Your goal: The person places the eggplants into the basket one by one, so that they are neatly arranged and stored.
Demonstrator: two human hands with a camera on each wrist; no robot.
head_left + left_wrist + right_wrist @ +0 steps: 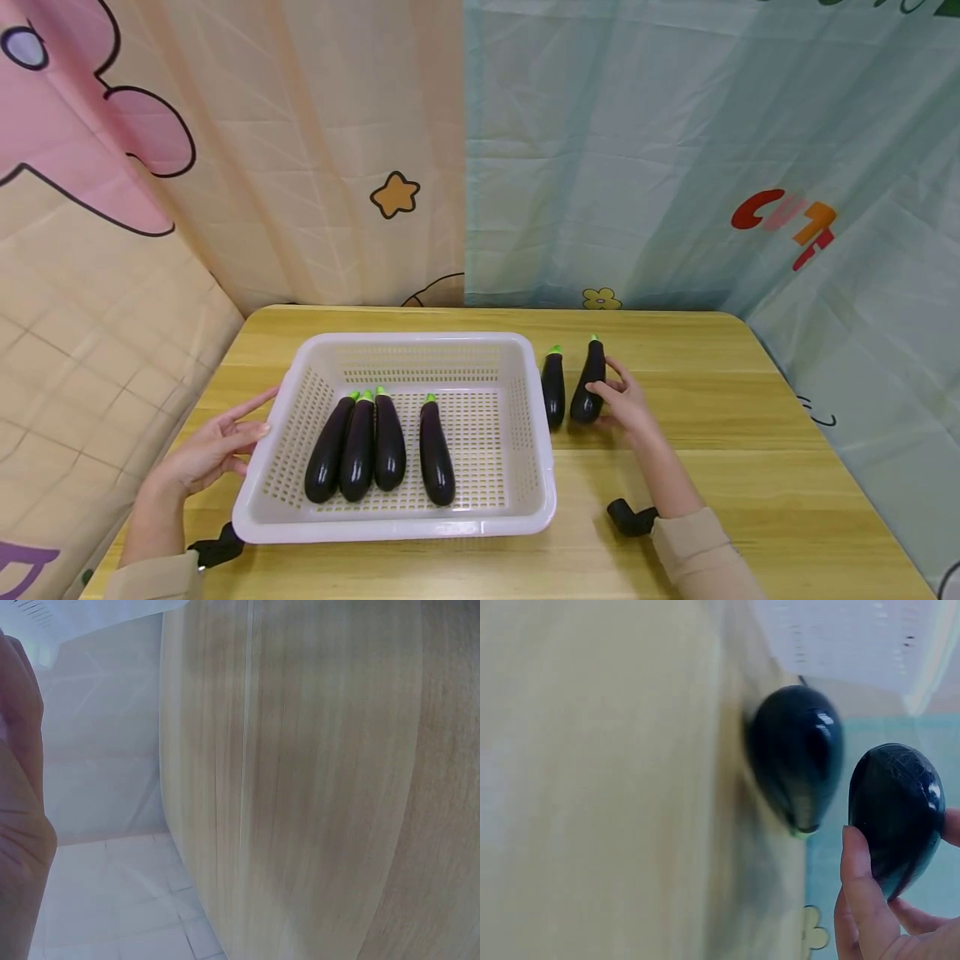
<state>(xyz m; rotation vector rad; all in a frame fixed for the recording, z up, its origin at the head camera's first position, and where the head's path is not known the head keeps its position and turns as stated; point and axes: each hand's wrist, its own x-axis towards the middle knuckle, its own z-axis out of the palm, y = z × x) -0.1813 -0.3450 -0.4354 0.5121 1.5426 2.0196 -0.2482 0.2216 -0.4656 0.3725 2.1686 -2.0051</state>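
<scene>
My right hand (622, 404) pinches a dark eggplant (590, 383) by its lower part, its green tip pointing away from me. In the right wrist view, thumb and fingers hold this eggplant (895, 814) clear of the table. Just left of it, another eggplant (553, 390) lies on the table by the basket. The white plastic basket (397, 528) contains several eggplants, three side by side and one eggplant (436, 454) apart at their right. My left hand (206, 454) touches the basket's left rim with fingers extended; only its edge shows in the left wrist view.
The wooden table (720, 433) ends at printed curtains (600, 167) behind and at both sides. A black wrist-camera mount (632, 517) juts from the right wrist, and another mount (217, 546) from the left, near the basket's front corner.
</scene>
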